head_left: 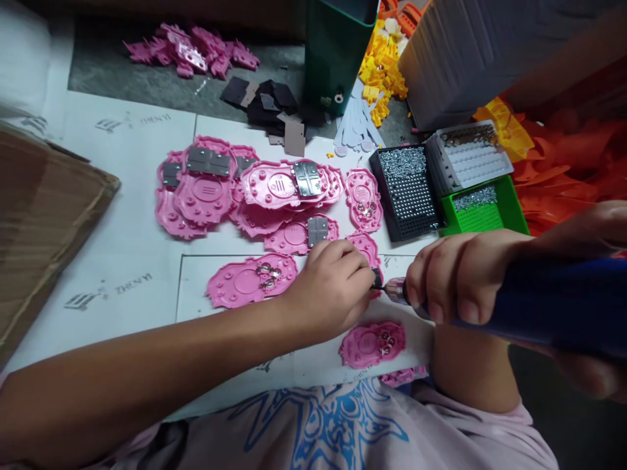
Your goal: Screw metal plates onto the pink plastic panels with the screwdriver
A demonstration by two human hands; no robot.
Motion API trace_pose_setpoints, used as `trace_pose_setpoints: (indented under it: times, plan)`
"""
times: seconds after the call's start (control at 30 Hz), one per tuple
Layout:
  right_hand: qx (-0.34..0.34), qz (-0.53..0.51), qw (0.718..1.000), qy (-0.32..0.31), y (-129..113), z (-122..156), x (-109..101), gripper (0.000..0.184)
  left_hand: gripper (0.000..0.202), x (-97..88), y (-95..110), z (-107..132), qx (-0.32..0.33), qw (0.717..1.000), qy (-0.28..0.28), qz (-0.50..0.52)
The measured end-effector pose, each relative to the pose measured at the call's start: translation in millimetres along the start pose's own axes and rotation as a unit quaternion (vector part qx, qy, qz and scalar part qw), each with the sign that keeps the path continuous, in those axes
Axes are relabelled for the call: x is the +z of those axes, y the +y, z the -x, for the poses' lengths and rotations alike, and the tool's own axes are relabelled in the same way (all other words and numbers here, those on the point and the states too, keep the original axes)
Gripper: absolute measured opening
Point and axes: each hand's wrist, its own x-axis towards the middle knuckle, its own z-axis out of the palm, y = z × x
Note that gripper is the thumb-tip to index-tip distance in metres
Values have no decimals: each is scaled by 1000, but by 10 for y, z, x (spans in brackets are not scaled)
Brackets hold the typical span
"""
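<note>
White printed sheets (122,215) spread over a workbench, with cardboard (44,215) at the left edge and a green box (336,52) standing at the back.

From the head camera, looking down: a heap of pink plates (210,189) in the middle, some fitted with a grey metal plate (307,177). To the right, a black tray of screws (409,189), a grey tray (470,156) and a green tray (482,209) close together.

Palm-down left hand (333,287), fingers curled together and pinched at the bit (386,285), pressing on a pink plate (365,247) mostly hidden under the knuckles, just below the black tray. No telling of any screw between the fingertips. Tight-wrapped right hand (460,277) round the blue screwdriver (553,303), barrel running off to the right and nearly level in this view. Two more pink pieces close by, both carrying small shiny fittings: one (252,281) left of the left hand, one (372,343) nearer the body.

Probably a screw being driven into the hidden plate. To do it well:
- Hold the plate flat.
- Keep the bit square in the screw head.
- Press lightly along the driver's line.
- Keep fingertips off the turning bit.
- Stop once seated, so as not to strip soft plastic.

Left forearm lying across the near table edge, wrist straight. Right wrist bent slightly inward, elbow out of view.
</note>
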Motion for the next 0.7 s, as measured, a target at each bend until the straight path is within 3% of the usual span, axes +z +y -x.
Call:
trace_pose_setpoints:
  times: [0.13, 0.27, 0.37, 0.7]
  plan:
    - [34, 17, 998, 41, -46, 43, 25, 63, 18, 3, 4, -2, -6, 1000, -10, -1]
    - [-22, 22, 995, 98, -58, 62, 21, 56, 24, -5, -4, -2, 3, 1000, -19, -4]
    - [4, 56, 989, 138, -31, 43, 17, 56, 24, -4, -11, 3, 4, 1000, -21, 0]
    - [34, 79, 984, 156, 94, 101, 10, 40, 18, 23, -15, 13, 12, 1000, -10, -13]
